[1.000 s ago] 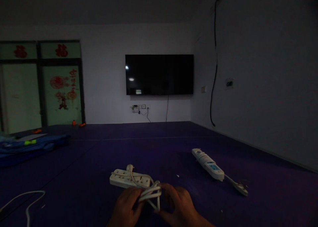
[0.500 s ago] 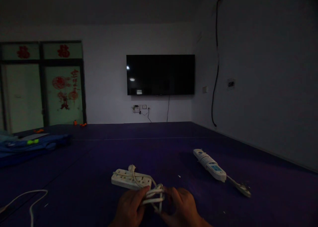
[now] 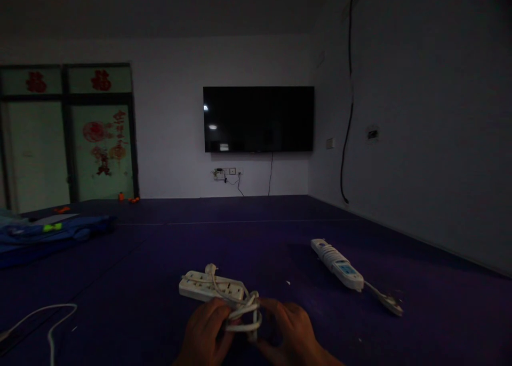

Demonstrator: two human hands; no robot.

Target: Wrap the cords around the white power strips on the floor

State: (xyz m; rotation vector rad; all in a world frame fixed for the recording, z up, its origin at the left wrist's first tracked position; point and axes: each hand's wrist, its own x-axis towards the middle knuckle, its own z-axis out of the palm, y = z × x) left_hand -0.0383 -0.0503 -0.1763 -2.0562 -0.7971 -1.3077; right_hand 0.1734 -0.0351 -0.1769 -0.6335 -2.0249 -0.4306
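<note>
A white power strip [image 3: 208,288] lies on the dark purple floor mat [image 3: 256,232] just ahead of me, its white cord [image 3: 245,313] bundled in loops at its near end. My left hand [image 3: 205,334] has its fingers closed round the left side of the cord bundle. My right hand [image 3: 288,331] is curled against the right side of the same loops. The room is dim and the fingertips are hard to make out.
A second white power strip [image 3: 338,264] with its cord wound on it lies to the right, its plug [image 3: 391,302] trailing. A loose white cable [image 3: 44,323] curls at the lower left. Blue fabric [image 3: 48,233] lies far left. A wall television [image 3: 258,119] hangs ahead.
The cord loops have tightened a little between my hands, and my left hand has shifted slightly up along the bundle. The power strips stay where they were.
</note>
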